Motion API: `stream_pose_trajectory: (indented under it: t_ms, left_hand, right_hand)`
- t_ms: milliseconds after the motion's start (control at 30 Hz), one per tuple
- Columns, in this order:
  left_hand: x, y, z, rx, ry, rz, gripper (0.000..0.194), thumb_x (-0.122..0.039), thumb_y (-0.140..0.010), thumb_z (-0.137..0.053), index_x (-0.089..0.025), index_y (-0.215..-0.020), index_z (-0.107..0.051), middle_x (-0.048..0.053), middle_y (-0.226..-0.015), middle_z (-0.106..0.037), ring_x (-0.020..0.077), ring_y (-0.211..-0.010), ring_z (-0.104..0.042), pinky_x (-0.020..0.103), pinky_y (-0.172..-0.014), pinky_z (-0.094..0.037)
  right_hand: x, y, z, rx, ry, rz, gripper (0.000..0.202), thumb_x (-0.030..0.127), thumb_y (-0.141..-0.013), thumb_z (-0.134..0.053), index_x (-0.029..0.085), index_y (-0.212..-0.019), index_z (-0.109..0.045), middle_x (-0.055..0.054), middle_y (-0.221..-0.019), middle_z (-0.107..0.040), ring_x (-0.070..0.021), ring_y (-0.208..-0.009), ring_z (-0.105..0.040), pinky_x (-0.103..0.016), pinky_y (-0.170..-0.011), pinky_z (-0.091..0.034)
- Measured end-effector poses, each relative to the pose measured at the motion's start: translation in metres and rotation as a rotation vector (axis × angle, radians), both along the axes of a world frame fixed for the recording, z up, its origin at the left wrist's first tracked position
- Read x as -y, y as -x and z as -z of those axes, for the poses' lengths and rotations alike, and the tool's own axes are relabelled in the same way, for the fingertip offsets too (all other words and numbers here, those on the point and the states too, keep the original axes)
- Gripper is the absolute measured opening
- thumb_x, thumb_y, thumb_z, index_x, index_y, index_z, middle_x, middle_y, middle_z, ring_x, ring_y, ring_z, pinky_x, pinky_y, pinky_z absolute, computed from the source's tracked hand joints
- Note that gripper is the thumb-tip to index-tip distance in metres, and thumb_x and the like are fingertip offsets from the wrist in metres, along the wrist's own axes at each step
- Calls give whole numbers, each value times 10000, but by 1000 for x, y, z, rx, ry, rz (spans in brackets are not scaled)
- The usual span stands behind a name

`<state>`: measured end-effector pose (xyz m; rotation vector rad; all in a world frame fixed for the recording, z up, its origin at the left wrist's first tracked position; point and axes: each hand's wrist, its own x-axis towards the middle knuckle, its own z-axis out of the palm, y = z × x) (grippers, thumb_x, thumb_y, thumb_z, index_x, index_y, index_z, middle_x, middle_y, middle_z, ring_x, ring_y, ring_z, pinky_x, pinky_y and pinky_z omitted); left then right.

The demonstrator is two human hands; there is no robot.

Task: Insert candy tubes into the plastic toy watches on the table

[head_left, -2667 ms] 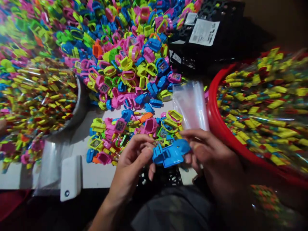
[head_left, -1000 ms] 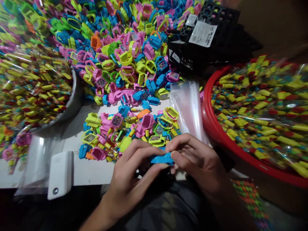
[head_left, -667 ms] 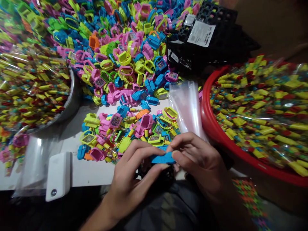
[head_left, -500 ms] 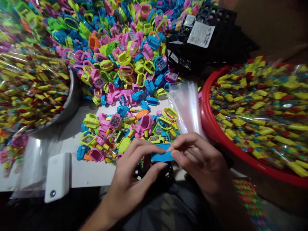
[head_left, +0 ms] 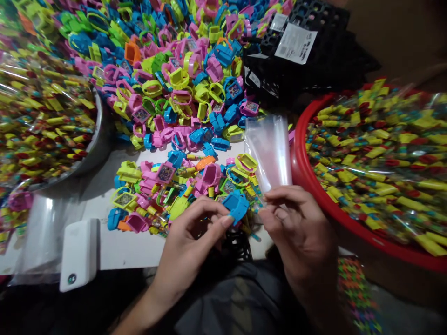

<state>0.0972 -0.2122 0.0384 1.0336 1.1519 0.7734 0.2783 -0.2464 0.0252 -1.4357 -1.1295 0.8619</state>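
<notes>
A blue toy watch (head_left: 236, 205) is pinched between the thumb and fingers of my left hand (head_left: 195, 232), its strap bent round. My right hand (head_left: 296, 228) is apart from the watch, to its right. Its thumb and forefinger are closed together; whatever may be between them is hidden. Just beyond both hands lies a small heap of toy watches in pink, yellow, blue and orange, among them a pink watch (head_left: 211, 175), mixed with thin yellow-ended tubes. Flat clear plastic bags (head_left: 268, 149) lie behind my right hand.
A large pile of toy watches (head_left: 181, 74) covers the back of the white table (head_left: 139, 253). A grey tub (head_left: 101, 125) and a red tub (head_left: 302, 153) hold bagged yellow-and-red tubes. Black perforated crates (head_left: 314, 70) stand at back right, a white power bank (head_left: 79, 253) at left.
The blue watch has gone from stretched out between both hands to bent round in my left hand alone. My right hand has let go of it and shifted slightly right.
</notes>
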Motion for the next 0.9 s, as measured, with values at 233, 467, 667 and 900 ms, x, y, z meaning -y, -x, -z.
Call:
stream_pose_trajectory:
  t_ms: [233,467,667,900]
  left_hand:
    - [4,-11,-6,-44,-281,-73,77,-271,-1007,-776,-238,-937,-772,3,-893,-653,117,-758,-624,203,-657,-521]
    - [3,-12,-4,-84,-336,-16,76,-283,-1043,-744,-256,-973,-759,-12,-897,-674,112,-795,-634,207,-692,-509]
    - [7,-14,-3,-99,-316,-10,64,-283,-1079,-687,-296,-1041,-737,-30,-955,-661,102,-801,-609,211,-718,-497]
    - [8,-16,-4,-100,-301,-10,107,-270,-1083,-659,-266,-983,-698,-14,-916,-633,120,-803,-590,205,-679,-471]
  right_hand:
    - [6,10,-3,-132,62,-183,116,231,-1117,-632,284,-1023,-674,27,-960,-633,-136,-871,-615,-249,-804,-523]
    - [5,7,-8,-82,48,-203,135,193,-1123,-593,277,-1028,-639,17,-984,-620,-150,-890,-599,-282,-788,-486]
    - [0,6,-12,69,24,-217,173,159,-1098,-591,249,-953,-619,39,-897,-601,-119,-797,-564,-260,-703,-435]
    - [1,5,-11,71,-7,-220,171,113,-1071,-575,240,-959,-601,33,-899,-599,-122,-818,-585,-246,-726,-454]
